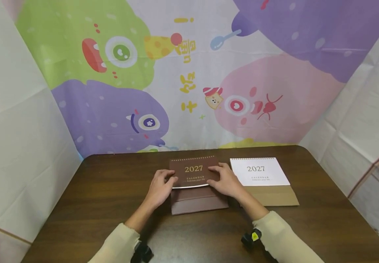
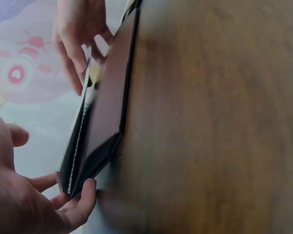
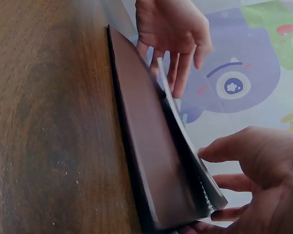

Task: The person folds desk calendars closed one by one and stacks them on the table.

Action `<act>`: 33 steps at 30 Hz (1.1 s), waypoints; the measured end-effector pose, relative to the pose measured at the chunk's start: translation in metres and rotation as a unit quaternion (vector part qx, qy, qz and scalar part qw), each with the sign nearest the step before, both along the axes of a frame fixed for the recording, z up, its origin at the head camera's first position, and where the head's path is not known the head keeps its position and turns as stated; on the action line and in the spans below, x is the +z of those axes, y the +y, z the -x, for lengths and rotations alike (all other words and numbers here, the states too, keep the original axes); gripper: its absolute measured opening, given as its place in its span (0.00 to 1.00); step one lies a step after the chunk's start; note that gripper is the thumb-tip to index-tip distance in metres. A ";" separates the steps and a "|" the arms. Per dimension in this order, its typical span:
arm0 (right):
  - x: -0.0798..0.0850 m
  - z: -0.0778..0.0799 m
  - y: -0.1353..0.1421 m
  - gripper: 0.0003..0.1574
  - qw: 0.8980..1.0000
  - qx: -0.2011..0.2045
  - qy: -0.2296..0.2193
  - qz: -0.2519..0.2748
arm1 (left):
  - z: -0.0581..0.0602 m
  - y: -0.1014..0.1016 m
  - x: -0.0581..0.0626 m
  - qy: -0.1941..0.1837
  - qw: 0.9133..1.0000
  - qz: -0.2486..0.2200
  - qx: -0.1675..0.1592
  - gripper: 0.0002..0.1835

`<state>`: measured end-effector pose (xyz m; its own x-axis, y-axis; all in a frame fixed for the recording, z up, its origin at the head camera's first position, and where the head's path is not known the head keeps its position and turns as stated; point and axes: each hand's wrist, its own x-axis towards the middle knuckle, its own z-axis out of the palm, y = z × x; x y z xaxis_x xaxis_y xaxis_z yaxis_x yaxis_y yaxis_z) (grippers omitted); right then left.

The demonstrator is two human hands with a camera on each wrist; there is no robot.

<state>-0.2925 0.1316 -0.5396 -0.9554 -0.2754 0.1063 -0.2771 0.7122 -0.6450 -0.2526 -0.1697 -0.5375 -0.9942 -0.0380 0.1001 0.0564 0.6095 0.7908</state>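
A brown desk calendar [image 1: 194,170], marked 2027 in gold, lies on the table between both hands. Its spiral binding runs along the far edge. The page block bows up from the brown stand [image 3: 141,122], its white near edge curved. My left hand [image 1: 161,185] holds the calendar's left side; in the left wrist view its fingertips [image 2: 88,192] lie round the corner while the thumb [image 2: 20,135] stands apart. On the opposite side my right hand [image 1: 227,180] grips the edge, thumb [image 3: 212,152] against the cover and other fingers along the side.
To the right lies a white calendar [image 1: 260,171], also marked 2027, on a tan stand [image 1: 271,196]. The dark wooden table [image 1: 117,190] ends at a cartoon-printed cloth backdrop [image 1: 189,128]. Pale cloth walls stand on both sides.
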 end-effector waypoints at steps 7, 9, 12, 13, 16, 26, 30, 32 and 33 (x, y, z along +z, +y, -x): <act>0.027 -0.017 -0.008 0.35 1.000 0.008 0.014 0.010 | -0.012 0.007 0.011 0.006 1.000 0.003 -0.008 0.24; 0.024 -0.015 -0.007 0.35 1.000 0.007 0.019 0.001 | -0.013 0.008 0.013 0.005 1.000 0.003 -0.010 0.24; 0.025 -0.017 -0.008 0.39 1.000 0.003 -0.006 -0.007 | -0.014 0.008 0.015 -0.001 1.000 0.001 -0.013 0.25; 0.021 -0.015 -0.007 0.41 1.000 0.003 -0.005 -0.016 | -0.014 0.009 0.015 -0.004 1.000 -0.002 -0.013 0.25; 0.013 -0.010 -0.006 0.43 0.999 0.002 -0.009 -0.036 | -0.014 0.009 0.016 -0.012 1.000 -0.005 -0.014 0.25; 0.004 -0.001 -0.002 0.43 1.000 0.001 0.002 -0.024 | -0.004 0.004 0.007 -0.004 0.999 0.025 -0.032 0.31; 0.009 -0.001 -0.001 0.41 1.000 0.002 0.018 -0.021 | 0.002 0.001 0.002 0.005 0.998 0.040 -0.042 0.33; 0.010 -0.002 -0.001 0.40 0.999 0.002 0.026 -0.021 | 0.004 0.001 0.000 0.010 0.998 0.042 -0.043 0.33; 0.011 -0.002 0.000 0.39 0.999 0.001 0.027 -0.022 | 0.004 0.002 0.000 0.013 0.998 0.042 -0.043 0.34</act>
<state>-0.2906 0.1311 -0.5291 -0.9482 -0.2824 0.1452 -0.3116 0.7392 -0.5971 -0.2566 -0.1681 -0.5372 -0.9904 0.0580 0.1254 0.1320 0.6655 0.7346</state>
